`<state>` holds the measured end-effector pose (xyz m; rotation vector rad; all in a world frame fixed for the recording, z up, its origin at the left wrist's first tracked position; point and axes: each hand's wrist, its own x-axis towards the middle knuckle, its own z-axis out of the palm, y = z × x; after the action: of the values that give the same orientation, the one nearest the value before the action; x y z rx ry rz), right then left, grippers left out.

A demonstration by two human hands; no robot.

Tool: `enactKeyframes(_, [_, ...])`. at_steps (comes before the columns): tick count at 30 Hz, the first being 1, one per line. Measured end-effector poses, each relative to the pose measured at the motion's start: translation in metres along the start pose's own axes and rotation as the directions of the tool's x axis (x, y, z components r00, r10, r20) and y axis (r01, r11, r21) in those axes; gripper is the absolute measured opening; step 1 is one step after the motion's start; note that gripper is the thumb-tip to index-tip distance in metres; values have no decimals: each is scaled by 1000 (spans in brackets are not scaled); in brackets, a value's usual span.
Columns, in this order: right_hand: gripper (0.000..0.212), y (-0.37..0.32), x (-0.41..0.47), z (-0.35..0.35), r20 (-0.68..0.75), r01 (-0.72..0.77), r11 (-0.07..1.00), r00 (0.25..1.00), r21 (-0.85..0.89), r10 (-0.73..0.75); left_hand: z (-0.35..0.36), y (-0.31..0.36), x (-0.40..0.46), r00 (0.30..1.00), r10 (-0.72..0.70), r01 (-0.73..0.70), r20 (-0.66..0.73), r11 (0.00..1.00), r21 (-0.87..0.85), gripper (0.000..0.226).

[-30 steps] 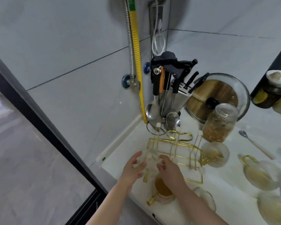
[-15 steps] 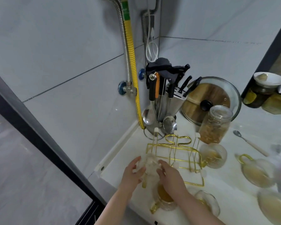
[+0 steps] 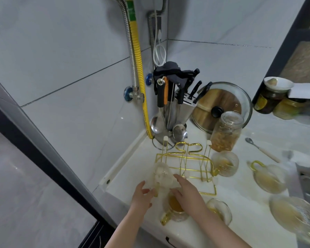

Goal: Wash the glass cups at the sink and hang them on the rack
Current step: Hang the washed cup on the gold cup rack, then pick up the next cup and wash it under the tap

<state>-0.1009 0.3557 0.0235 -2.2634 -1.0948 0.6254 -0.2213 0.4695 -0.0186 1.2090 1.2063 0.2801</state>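
A gold wire rack stands on the white counter. A clear glass cup hangs upside down on the rack's front-left peg, its gold handle pointing down toward me. My left hand is at the cup's left side with relaxed fingers by the handle. My right hand lies along the cup's right side, straight fingertips touching the glass. Several glass cups with yellowish residue stand around: one under my right wrist, one beside it, one by the rack's right end.
A utensil holder with knives and ladles stands behind the rack, next to a glass pan lid and a filled jar. More dirty cups and a spoon lie to the right. The counter edge drops off at left.
Both hands stayed at the cup on the rack's front-left peg while their fingers loosened and spread a little. The view tilted slightly, showing more of the right counter.
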Motion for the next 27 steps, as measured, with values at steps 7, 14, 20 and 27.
enactKeyframes(7, [54, 22, -47, 6, -63, -26, 997, 998, 69, 30, -1, -35, -21, 996, -84, 81, 35, 994, 77, 37])
enactKeyframes(14, [74, 27, -60, 24, -100, -204, 972, 971, 120, 217, 23, -30, -29, 983, -18, -18, 185, 981, 195, 26])
enactKeyframes(20, [96, 33, -49, 34, 17, -296, 937, 954, 186, 299, 33, -36, -17, 966, -65, 8, 248, 974, 224, 47])
enactKeyframes(27, [84, 28, -45, 33, 21, -280, 886, 956, 369, 293, 35, -30, -25, 960, -78, 33, 268, 985, 168, 43])
